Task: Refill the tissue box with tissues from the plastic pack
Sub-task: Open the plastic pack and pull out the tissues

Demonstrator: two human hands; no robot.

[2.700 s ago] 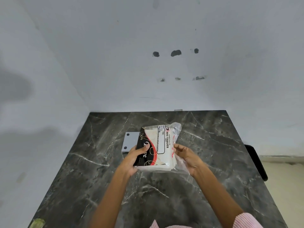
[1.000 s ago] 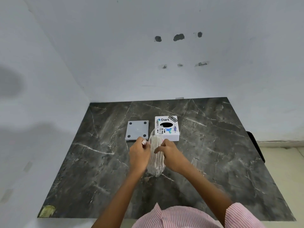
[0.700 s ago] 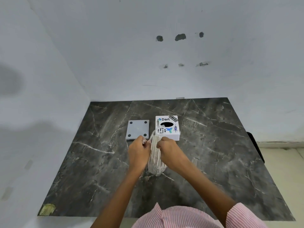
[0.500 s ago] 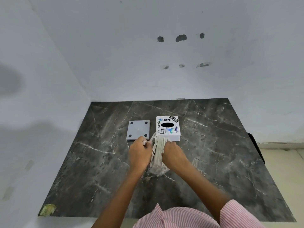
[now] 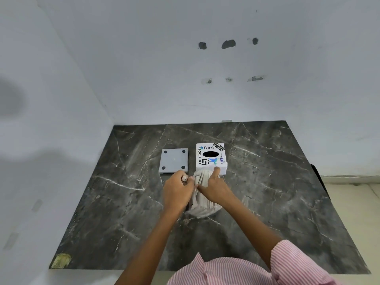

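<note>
Gripping the plastic pack [image 5: 202, 209]: left hand [image 5: 177, 192] and, seemingly, right hand [image 5: 215, 190].

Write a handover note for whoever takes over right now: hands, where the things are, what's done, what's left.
Left hand: pinches the top edge of the plastic pack, which is held upright low over the table.
Right hand: grips the tissues at the pack's open top.
Tissue box: on the table just beyond the hands, oval slot up, no tissue showing in the slot. A gray square plate lies flat to its left, apart from it.
Done: the pack looks opened.
Left: pull the tissues free and load them into the box.
</note>
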